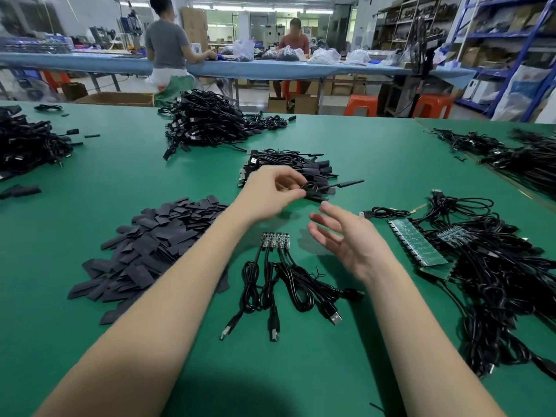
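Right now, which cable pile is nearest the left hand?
The small pile just beyond the left hand, which pinches a coiled cable; other piles lie farther off.

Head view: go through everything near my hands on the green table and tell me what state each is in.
Coiled cable, held over the small pile, sleeved end sticking out right.
Left hand, pinching the coiled cable.
Right hand, open, holding nothing.
Four cables, lying side by side, end boards bare.
Sleeves, flat, in a loose heap.
Board panel, lying against the cable heap.
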`<state>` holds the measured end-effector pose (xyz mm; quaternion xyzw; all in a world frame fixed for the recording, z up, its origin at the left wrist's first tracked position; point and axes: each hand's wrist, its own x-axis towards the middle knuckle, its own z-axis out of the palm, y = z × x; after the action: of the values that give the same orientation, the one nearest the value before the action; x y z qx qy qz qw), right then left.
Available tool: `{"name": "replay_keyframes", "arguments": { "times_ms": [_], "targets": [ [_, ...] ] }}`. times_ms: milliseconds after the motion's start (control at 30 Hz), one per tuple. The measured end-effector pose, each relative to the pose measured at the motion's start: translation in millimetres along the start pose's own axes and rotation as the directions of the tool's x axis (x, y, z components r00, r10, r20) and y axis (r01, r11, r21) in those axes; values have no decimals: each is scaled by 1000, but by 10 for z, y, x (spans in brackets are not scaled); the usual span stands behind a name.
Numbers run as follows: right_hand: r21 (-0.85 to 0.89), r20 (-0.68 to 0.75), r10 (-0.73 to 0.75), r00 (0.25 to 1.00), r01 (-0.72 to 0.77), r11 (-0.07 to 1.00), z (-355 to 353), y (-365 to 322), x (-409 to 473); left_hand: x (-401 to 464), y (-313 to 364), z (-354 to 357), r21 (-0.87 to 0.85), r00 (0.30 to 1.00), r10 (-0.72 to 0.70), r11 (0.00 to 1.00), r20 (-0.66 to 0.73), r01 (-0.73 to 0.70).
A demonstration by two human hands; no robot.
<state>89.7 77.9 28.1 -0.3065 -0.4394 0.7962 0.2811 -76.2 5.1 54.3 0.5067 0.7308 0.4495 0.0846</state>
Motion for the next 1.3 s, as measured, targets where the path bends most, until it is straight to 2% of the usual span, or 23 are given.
{"name": "replay_keyframes", "arguments": {
  "times_ms": [100,200,300,367,800,933,1000,1133,1300],
  "targets": [
    [-106,36,33,999,-29,994,-9,17,5,379,4,-116,264,999,46,964,-4,-43],
    [-194,71,44,997,-29,981,-8,23,10,696,-8,-217,494,996,82,868,-33,-56],
    [-235,87,55,995,-34,971,-11,36,12,865,-89,-200,668,993,112,741,-29,-64],
    [-249,90,62,994,-38,968,-11,48,11,874,-172,-120,718,994,105,693,-22,-57],
    [-341,80,40,996,-10,940,45,103,-8,509,-373,-37,519,983,146,852,-113,-67],
    [-390,54,14,998,8,921,50,121,-11,321,-406,6,390,952,161,920,-261,-48],
    [-425,31,0,1000,13,905,61,122,-10,194,-411,61,323,940,124,946,-318,-16],
    [-488,24,64,998,-44,872,131,74,-30,-82,-397,243,163,963,1,986,-269,45],
    [-474,43,159,986,-120,872,212,42,-87,-252,-315,452,-16,943,-109,994,-315,109]
  ]
}}
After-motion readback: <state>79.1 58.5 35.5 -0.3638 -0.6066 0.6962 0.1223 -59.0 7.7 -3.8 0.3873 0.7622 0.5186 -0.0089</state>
